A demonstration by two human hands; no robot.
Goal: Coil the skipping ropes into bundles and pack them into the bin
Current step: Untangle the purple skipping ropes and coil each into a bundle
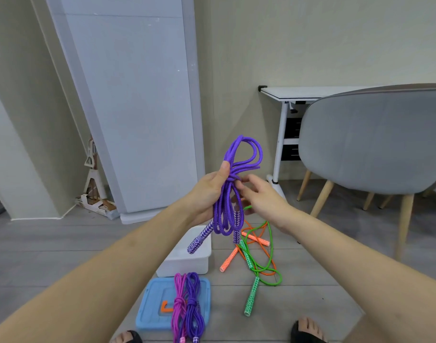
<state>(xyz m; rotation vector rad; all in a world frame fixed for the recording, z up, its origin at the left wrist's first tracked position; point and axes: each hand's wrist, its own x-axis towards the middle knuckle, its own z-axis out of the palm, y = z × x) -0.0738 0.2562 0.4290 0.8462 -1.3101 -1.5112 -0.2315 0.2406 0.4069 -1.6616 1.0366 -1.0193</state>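
Head view, near to far. Two feet in dark sandals (308,332) stand at the near edge of the grey floor (51,246). Just beyond, a blue lid (150,305) lies flat, carrying two tied bundles side by side: a pink rope (179,303) on the left and a purple bundle (193,303) on the right. To the right, a green rope (264,268) and an orange rope (251,238) lie loose and tangled on the floor. Beyond the lid stands the white bin (184,262).

Above the bin, the left hand (207,191) is closed around a coiled purple rope (229,194), whose patterned handles hang down. The right hand (259,191) has its fingertips at the knot, apparently pinching a strand. Farther right stand a grey chair (370,142) and a white table (301,91).
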